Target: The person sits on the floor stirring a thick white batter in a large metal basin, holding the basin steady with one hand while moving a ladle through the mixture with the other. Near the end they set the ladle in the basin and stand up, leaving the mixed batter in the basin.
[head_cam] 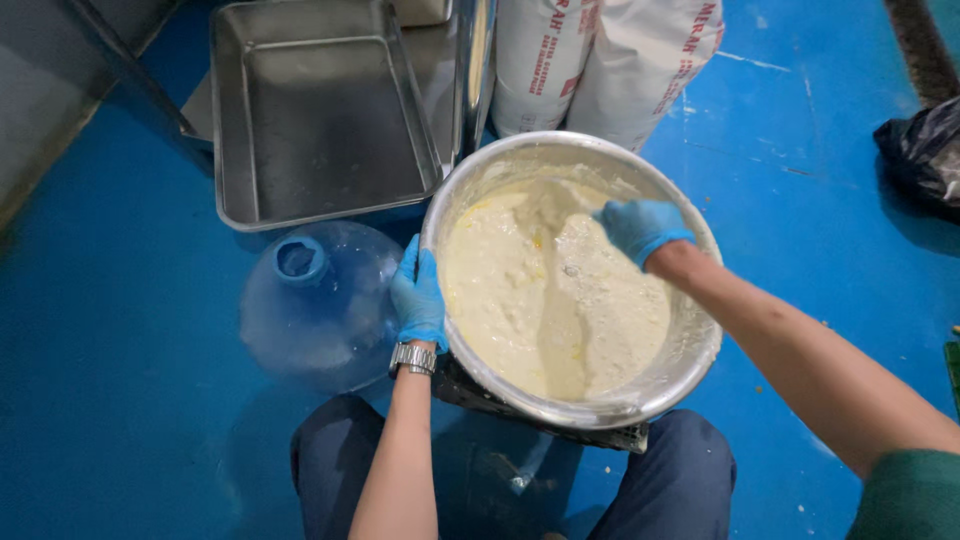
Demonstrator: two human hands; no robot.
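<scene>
I am crouched over a glossy blue floor [120, 330], dusted with pale specks and smears, most of them on my right. My two knees in dark trousers [340, 470] show at the bottom of the view.

Between my knees one big round metal bowl [690, 350] rests on a dark crate-like stand [610, 437], only the edge of which shows. The bowl is nearly full of thick, pale cream batter [500, 300] with a few yellowish streaks.

My left hand [418, 295], in a blue glove, is clamped on the bowl's left rim, fingers curled over the edge; my forearm runs straight up from below with one silver wristwatch [413, 358] on the wrist. My right hand [640, 228], also gloved in blue, comes in from the right on a bare forearm and is down in the batter at the far side of the bowl. Its fingers are bent and partly buried, so I cannot tell whether they grip anything. The two hands are well apart, across the bowl from each other.

Just left of the bowl lies one clear plastic water jug [315, 310] with a blue neck. Beyond it is one empty rectangular steel tray [310, 115]. Two white sacks [600, 60] with red printing stand behind the bowl. One black plastic bag [925, 150] sits at the right edge.
</scene>
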